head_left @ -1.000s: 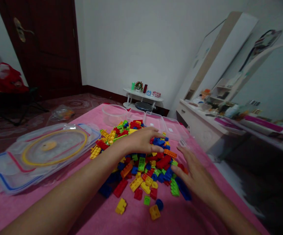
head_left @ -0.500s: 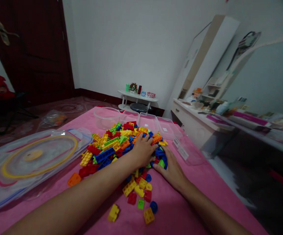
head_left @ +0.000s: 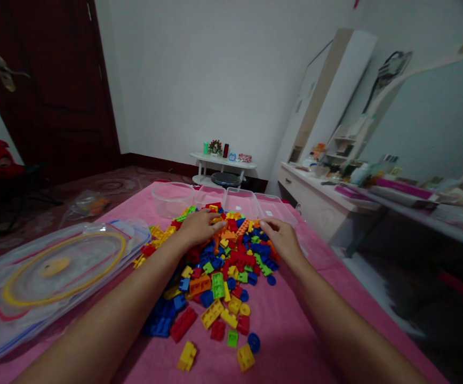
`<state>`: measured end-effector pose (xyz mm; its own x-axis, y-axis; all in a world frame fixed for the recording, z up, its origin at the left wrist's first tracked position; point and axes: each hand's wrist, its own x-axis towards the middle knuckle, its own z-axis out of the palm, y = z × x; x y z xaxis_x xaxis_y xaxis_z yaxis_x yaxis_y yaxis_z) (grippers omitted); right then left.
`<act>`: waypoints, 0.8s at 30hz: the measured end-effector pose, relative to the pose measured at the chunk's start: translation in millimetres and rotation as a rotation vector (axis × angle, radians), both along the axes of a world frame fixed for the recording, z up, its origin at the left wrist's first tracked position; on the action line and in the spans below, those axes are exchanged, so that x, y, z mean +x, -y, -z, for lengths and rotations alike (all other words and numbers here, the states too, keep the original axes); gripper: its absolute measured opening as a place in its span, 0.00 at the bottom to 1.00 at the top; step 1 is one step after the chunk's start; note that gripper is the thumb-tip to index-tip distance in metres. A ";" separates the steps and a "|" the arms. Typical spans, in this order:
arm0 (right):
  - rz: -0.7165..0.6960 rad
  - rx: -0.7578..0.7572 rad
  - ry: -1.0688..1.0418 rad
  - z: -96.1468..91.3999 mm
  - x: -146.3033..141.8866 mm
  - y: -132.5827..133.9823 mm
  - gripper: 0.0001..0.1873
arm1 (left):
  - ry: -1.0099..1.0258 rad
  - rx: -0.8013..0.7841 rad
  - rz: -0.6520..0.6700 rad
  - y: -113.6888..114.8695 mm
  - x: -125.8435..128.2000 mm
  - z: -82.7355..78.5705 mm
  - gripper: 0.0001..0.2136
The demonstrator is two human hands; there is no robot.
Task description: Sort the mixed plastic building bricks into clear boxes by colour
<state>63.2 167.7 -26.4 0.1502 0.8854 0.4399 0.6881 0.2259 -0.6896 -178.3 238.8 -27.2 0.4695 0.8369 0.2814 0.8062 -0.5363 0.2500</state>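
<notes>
Head view: left hand (head_left: 200,226) over the left of the brick pile (head_left: 242,260), thumb apart; right hand (head_left: 283,239) half-curled at its right edge. Cannot tell whether either grips anything. Pile between them and nearer the wearer. Clear tubs (head_left: 163,201) beyond both; lids (head_left: 83,262) left of left hand.

That person's one camera sits on the head, looking forward and down, close over the bricks (head_left: 239,260) and on to the wall (head_left: 207,80) beyond, door (head_left: 43,101) at left, mirror (head_left: 427,117) at right
</notes>
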 end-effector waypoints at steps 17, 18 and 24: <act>0.327 -0.381 0.693 -9.2 52.8 48.3 0.16 | 0.006 -0.008 -0.025 4.5 1.4 8.2 0.25; 0.326 -0.398 0.706 -14.1 44.1 47.5 0.16 | 0.004 -0.010 -0.024 4.8 1.2 7.9 0.25; 0.382 -0.368 0.805 -57.5 3.4 36.5 0.21 | 0.023 -0.006 -0.027 6.7 0.8 7.0 0.25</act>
<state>66.6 131.1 31.1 0.2311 0.9424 0.2420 0.9682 -0.2473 0.0386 -177.5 232.1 -34.2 0.4399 0.8510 0.2869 0.8146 -0.5126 0.2715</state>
